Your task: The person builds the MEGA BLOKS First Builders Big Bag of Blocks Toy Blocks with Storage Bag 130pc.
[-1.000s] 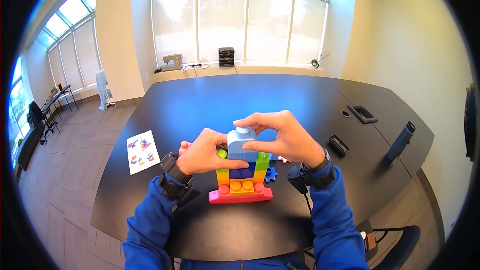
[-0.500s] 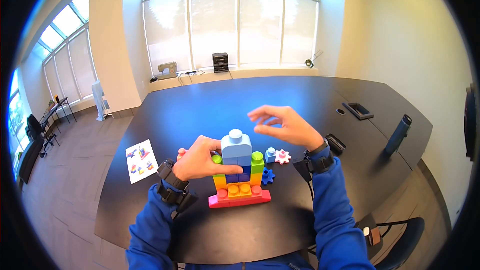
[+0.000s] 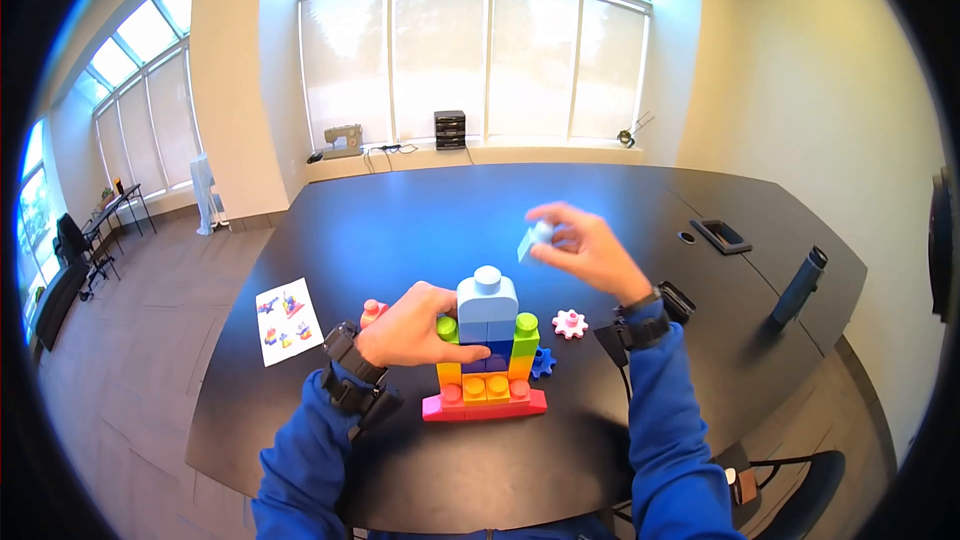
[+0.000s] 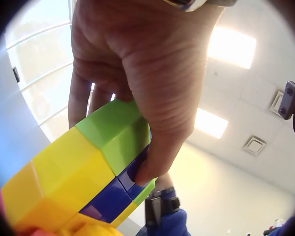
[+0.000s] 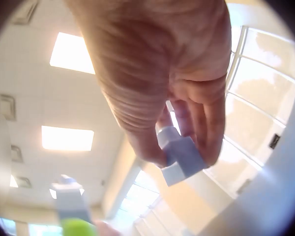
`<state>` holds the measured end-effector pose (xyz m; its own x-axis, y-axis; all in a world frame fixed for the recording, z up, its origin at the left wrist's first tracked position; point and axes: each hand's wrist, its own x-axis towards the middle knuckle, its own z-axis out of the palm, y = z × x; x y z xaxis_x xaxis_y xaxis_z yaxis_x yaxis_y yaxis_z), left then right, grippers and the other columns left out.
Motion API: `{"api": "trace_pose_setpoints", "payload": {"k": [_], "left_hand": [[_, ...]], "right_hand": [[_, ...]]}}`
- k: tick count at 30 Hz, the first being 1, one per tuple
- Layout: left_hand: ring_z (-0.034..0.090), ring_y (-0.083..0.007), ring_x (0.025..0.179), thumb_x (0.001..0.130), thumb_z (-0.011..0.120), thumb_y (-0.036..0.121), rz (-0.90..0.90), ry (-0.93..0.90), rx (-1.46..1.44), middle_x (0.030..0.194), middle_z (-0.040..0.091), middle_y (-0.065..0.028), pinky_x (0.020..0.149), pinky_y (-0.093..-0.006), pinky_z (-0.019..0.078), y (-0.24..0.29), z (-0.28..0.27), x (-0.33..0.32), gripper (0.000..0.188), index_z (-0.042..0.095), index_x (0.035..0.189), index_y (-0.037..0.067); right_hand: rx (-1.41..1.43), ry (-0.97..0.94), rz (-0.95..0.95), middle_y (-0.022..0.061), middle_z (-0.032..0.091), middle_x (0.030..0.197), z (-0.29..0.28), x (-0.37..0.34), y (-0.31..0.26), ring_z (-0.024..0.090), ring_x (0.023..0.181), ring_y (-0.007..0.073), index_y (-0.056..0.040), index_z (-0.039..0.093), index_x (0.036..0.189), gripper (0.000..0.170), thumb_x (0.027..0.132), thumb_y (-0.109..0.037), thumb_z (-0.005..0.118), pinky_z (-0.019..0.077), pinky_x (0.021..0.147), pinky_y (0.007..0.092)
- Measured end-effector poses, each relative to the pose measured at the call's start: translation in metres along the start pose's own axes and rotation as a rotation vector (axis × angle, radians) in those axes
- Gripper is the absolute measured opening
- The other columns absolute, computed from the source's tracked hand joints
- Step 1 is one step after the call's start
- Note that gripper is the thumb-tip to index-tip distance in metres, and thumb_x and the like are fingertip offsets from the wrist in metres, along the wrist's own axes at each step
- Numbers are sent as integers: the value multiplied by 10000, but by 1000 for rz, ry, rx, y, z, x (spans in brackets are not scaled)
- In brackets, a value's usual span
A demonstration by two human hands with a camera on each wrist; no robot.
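1. Right hand (image 3: 590, 248): thumb and fingers pinching block (image 5: 184, 155), held above desk (image 3: 440, 480).
2. Left hand (image 3: 415, 325): gripping tower (image 3: 490, 325), thumb across its front.
3. Tower: upright on desk, right of left hand.
4. Pink gear (image 3: 570, 324): nearer the body than right hand.
5. Blue gear (image 3: 542, 363): right of left hand, beyond tower.
6. Sheet (image 3: 287, 322): flat, left of left hand.

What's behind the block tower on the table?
A blue gear and a pink gear show to the right, a pink piece to the left; the tower and left hand cover anything directly behind.
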<state>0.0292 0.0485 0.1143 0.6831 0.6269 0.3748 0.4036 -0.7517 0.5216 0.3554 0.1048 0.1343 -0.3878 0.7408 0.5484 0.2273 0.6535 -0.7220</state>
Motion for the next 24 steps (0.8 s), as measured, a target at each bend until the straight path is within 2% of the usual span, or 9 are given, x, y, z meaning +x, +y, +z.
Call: {"api": "trace_pose_setpoints", "payload": {"k": [2,5,6,7,9,10,12,22,24], "left_hand": [[773,-360,805,868,969,345,6,11,32,994,833,-213,828,-392,623,3,-1,1,495,823,1185,-6],[789,-369,834,866,969,343,-8,36,-8,1010,837,-219,845,-394,626,4,1,1,507,822,1199,-10],[768,-263,805,855,1011,360,-7,52,14,951,828,-147,820,-371,619,-9,5,1,525,836,1228,34],[768,-263,805,855,1011,360,-2,47,14,951,828,-147,820,-371,619,-9,5,1,525,836,1228,34],[818,-344,881,872,976,319,-53,39,-26,1042,858,-204,883,-408,632,-9,4,1,509,826,1244,5],[818,-344,881,872,976,319,-52,40,-23,1042,858,-204,883,-408,632,-9,5,1,509,826,1244,5],[767,-251,845,861,1015,340,-32,64,-59,983,840,-137,859,-366,617,-9,5,1,524,837,1238,23],[779,-282,851,858,1018,367,-55,63,-6,994,840,-159,850,-376,619,-9,4,1,547,835,1229,7],[779,-276,853,860,1018,367,-55,63,-19,995,842,-156,851,-377,620,-9,6,0,546,835,1225,5]], "right_hand": [[167,38,-46,86,806,1217,7,-3,-53,784,1033,149,-29,743,1382,398,1013,-82,881,654,940,308],[187,82,-160,94,806,1218,19,-7,-95,769,1027,126,-27,722,1407,437,1007,-61,894,644,959,288],[142,50,-193,95,810,1211,25,-6,-101,772,1025,127,-29,726,1402,439,1002,-73,902,647,953,292],[94,17,-229,96,815,1204,29,-5,-104,775,1022,129,-32,730,1396,441,997,-84,910,649,947,295],[15,10,-281,102,825,1181,36,-1,-98,791,1009,138,-28,729,1400,455,993,-106,917,655,941,306],[-23,0,-291,104,828,1169,39,1,-94,797,1001,145,-27,728,1403,463,992,-119,920,658,940,314],[-69,-7,-302,104,834,1158,43,3,-86,806,987,160,-27,728,1402,468,994,-147,921,661,944,332],[-46,-91,-267,114,834,1153,47,4,-76,809,976,170,-31,724,1402,465,1003,-175,915,661,956,354],[-87,-109,-188,114,832,1222,46,1,-82,803,1127,176,-22,691,1482,520,1014,-97,903,640,1077,360]]}}
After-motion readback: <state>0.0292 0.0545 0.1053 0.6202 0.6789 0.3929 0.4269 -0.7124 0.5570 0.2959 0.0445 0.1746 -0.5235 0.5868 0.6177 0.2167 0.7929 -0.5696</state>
